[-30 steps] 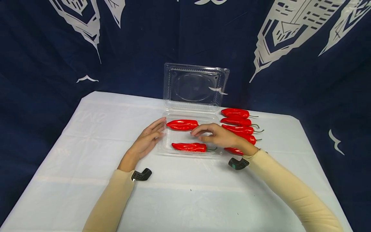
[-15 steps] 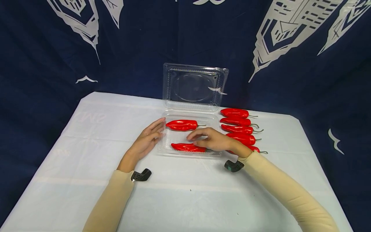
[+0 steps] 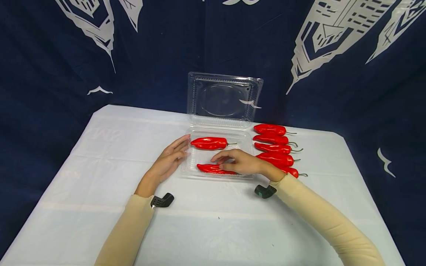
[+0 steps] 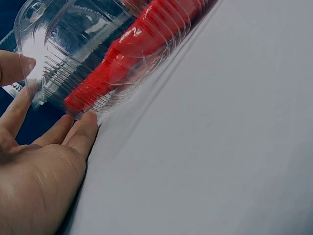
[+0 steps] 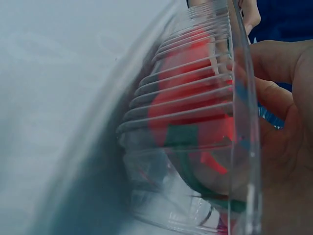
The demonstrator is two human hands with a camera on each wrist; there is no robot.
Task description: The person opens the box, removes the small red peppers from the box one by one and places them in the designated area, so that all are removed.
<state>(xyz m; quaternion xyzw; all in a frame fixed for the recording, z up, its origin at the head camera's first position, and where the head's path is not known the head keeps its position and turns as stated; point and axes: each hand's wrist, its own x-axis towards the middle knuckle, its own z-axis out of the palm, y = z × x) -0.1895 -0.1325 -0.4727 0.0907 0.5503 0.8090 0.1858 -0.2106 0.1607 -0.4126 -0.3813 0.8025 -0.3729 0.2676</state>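
Observation:
A clear plastic clamshell box (image 3: pixel 199 174) lies on the table with its lid raised at the back. Inside it are a rear red pepper (image 3: pixel 209 143) and a front red pepper (image 3: pixel 208 168), both lying crosswise. My left hand (image 3: pixel 166 161) rests against the box's left side with fingers extended; in the left wrist view its fingertips (image 4: pixel 88 122) touch the ribbed wall. My right hand (image 3: pixel 241 162) is over the box's right half, its fingers loosely bent and thumb at the front pepper. It covers that pepper's stem end in the head view; the stem shows through the wall in the right wrist view.
Several more red peppers (image 3: pixel 270 129) lie in a column right of the box, stems to the right; my right forearm partly covers the nearest. The upright lid (image 3: pixel 223 98) stands close to the dark blue backdrop (image 3: pixel 159 66). A white cloth covers the table (image 3: pixel 206 229).
My right hand has moved left and toward me, from between the two peppers in the box to over the front one. The left hand and the peppers have stayed in place.

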